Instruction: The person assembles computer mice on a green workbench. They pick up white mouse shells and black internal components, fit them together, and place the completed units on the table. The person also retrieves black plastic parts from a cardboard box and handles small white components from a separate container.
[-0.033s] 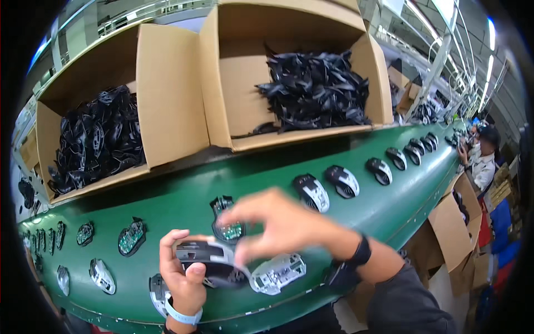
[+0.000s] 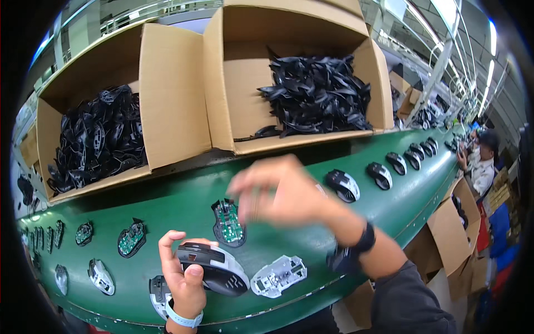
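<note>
My left hand (image 2: 186, 286) is wrapped round a black and light-grey computer mouse (image 2: 225, 273), its thumb on the near side. The mouse is tilted above the green belt. My right hand (image 2: 286, 189) is smeared by motion and is off the mouse, over the belt. Nearest to it is a mouse base with a green circuit board (image 2: 229, 222). Whether its fingers hold anything cannot be seen. Beside the held mouse lies a light-grey mouse shell (image 2: 278, 275). Another black and grey mouse part (image 2: 158, 295) lies partly behind my left wrist.
Two cardboard boxes (image 2: 175, 100) with black plastic parts (image 2: 320, 94) stand behind the green conveyor belt (image 2: 178, 214). Assembled mice (image 2: 343, 185) line its right side; circuit-board bases (image 2: 132, 238) and grey shells (image 2: 101, 277) lie left. A dark object (image 2: 342, 260) sits under my right forearm. A co-worker (image 2: 481, 161) is far right.
My right hand has moved up and away from the mouse, uncovering more of the circuit-board base. My left hand still holds the mouse, in nearly the same place.
</note>
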Available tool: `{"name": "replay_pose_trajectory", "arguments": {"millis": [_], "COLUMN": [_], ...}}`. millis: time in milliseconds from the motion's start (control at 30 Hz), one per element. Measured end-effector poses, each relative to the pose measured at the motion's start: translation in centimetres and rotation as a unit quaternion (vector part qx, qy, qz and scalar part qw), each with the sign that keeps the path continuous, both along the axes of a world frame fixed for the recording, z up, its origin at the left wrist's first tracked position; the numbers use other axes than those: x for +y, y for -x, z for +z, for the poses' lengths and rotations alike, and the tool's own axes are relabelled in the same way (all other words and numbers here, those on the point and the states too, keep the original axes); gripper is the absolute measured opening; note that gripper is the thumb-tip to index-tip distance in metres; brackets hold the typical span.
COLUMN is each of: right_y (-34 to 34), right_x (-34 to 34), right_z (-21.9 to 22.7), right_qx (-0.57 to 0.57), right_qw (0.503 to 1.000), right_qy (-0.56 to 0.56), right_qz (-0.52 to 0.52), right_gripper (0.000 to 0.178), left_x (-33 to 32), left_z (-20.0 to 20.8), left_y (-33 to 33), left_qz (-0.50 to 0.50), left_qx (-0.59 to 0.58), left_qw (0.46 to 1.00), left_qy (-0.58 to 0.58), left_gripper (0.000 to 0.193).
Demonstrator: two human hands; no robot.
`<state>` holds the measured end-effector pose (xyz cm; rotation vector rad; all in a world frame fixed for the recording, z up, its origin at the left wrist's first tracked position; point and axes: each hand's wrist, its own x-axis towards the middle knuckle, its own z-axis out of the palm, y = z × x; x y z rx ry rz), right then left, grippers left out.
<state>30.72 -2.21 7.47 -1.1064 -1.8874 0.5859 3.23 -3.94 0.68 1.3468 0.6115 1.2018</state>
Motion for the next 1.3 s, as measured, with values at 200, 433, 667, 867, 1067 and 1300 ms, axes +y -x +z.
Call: {"name": "replay_pose_trajectory", "arguments": {"millis": [200,433,667,867,1067,1300], "right_y": [-17.5,-15.3,-16.8,-15.4,-6.9,3.3], "right_x": [15.4,19.1,19.0,16.5,7.1,-6.0], "right_z": [-1.9,-4.2,-6.0,-1.3,4.4,-1.7], "right_qx": [-0.413,-0.440,-0.423,-0.383,0.201,0.470], "right_qw": [0.884,0.876,0.891,0.903,0.972,0.841], "right_qy": [0.029,0.157,0.096,-0.026,0.100,0.265], "right_qz": [-0.216,-0.121,-0.137,-0.193,-0.070,0.045], "right_gripper": [0.035,0.033,0.033,0.025,0.038,0.039], "left_x": [0.6,0.5,1.2,1.4,0.7,-0.2], "left_z": [-1.3,-0.2,-0.6,-0.3,-0.1,0.5], "left_y": [-1.6,-1.1,-1.0,-0.8,0.1,-2.9], "left_qz": [-0.148,-0.110,-0.152,-0.180,-0.150,-0.175], "left_qx": [-0.185,-0.164,-0.213,-0.287,-0.242,-0.264], "left_qw": [0.964,0.965,0.944,0.906,0.932,0.900], "left_qy": [0.120,0.173,0.201,0.252,0.222,0.299], "left_gripper": [0.062,0.060,0.056,0.056,0.068,0.055]}}
